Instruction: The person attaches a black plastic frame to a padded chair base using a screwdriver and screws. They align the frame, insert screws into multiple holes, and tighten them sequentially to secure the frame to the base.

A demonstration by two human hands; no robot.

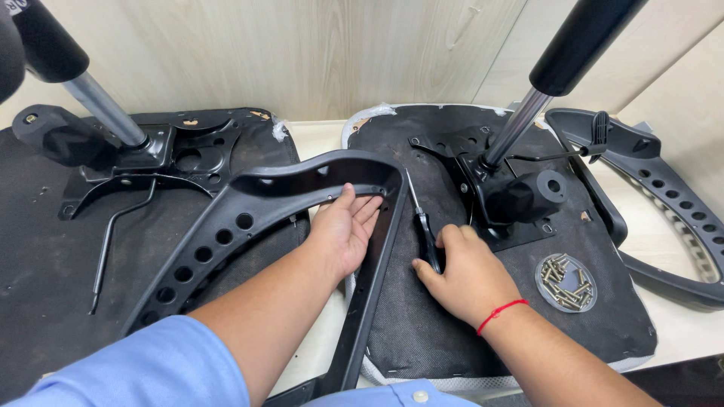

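Here we are pressing our left hand (343,234), fingers flat and spread, inside the curved black plastic armrest frame (302,185) to steady it against the upturned black fabric-covered seat base (422,332), while our right hand (464,275) is closing its fingers around the black-handled screwdriver (424,230) lying beside it.

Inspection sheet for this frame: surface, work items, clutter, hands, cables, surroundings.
Surface: pale tabletop, mostly covered by two upturned seat bases.
Work items: black armrest frame lying across the right seat base; screwdriver on that base.
Clutter: tray of screws; second armrest at right; left seat base with gas cylinder.
Hands: left hand presses flat on the armrest frame; right hand closes around the screwdriver handle.
Cables: nothing seen.
Surroundings: wood-grain wall panel.
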